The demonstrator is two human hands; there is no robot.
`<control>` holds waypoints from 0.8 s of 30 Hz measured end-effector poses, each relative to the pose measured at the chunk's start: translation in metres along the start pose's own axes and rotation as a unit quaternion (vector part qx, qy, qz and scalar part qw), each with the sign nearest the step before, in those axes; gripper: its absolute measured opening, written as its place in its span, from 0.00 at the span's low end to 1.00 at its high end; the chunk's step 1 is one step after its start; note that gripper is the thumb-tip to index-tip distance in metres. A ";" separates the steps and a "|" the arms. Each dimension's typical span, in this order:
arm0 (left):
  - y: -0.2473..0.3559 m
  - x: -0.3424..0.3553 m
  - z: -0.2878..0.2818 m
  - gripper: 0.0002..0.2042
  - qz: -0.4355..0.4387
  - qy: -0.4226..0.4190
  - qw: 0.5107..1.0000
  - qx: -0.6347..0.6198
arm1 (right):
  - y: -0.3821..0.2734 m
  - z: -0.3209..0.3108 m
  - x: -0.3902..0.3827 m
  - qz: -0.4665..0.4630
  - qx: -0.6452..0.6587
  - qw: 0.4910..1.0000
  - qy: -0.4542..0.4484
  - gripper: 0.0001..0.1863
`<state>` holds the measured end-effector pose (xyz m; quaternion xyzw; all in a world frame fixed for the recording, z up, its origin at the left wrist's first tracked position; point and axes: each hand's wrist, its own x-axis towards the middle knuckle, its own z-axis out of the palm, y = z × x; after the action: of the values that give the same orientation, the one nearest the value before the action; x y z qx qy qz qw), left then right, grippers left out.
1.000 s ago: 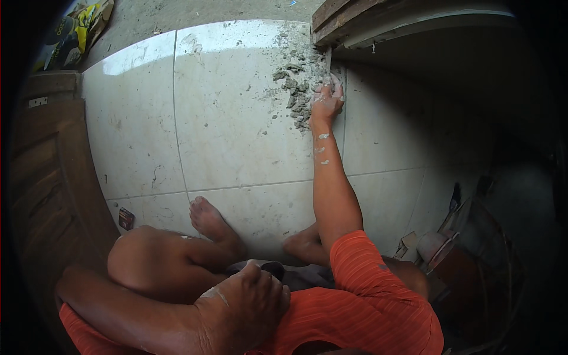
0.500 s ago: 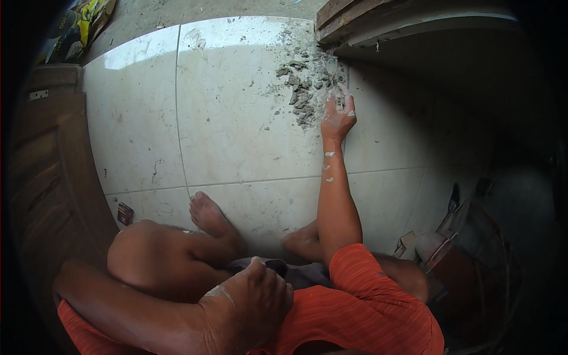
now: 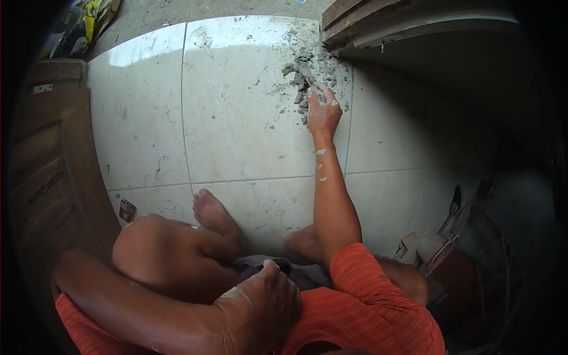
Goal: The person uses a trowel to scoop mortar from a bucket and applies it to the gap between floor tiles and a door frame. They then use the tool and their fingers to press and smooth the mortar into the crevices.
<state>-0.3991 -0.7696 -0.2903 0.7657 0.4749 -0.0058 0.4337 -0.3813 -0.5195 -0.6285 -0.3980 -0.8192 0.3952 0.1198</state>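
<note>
My right hand (image 3: 323, 109), dusted with pale plaster, grips a thin metal scraper (image 3: 306, 73) whose blade lies in the loose grey rubble (image 3: 299, 94) on the white tiled floor (image 3: 248, 139). The rubble lies near the lower end of a worn wooden door frame (image 3: 349, 23). Low in the view, my left hand (image 3: 263, 302), also smeared with pale plaster, rests closed in front of my body; whatever it holds, if anything, is hidden by its curled fingers.
A brown panelled wooden door (image 3: 50, 160) stands at left, a small dark packet (image 3: 127, 210) near it. My bare feet (image 3: 210, 213) are on the tiles. A yellow-and-black sack (image 3: 80, 29) lies at upper left. Tools and a bucket (image 3: 435, 251) sit at lower right in shadow.
My right hand and scraper have moved left, off the line beside the door frame into the rubble, with the blade now angled toward upper left. My left hand has shifted slightly rightward.
</note>
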 end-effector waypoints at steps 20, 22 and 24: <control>0.012 -0.004 0.008 0.24 -0.014 -0.004 1.000 0.007 | -0.029 0.018 0.009 -0.035 -0.034 0.998 0.029 0.16; 0.017 -0.002 0.009 0.25 -0.029 -0.037 0.999 0.002 | -0.025 0.023 0.019 -0.009 -0.042 0.997 0.067 0.16; 0.024 -0.002 0.010 0.28 -0.059 -0.063 0.996 -0.034 | -0.016 0.021 0.022 0.019 -0.050 0.993 0.105 0.16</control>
<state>-0.3793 -0.7818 -0.2798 0.7191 0.4913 -0.0636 0.4873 -0.4148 -0.5202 -0.6331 -0.4581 -0.8133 0.3118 0.1772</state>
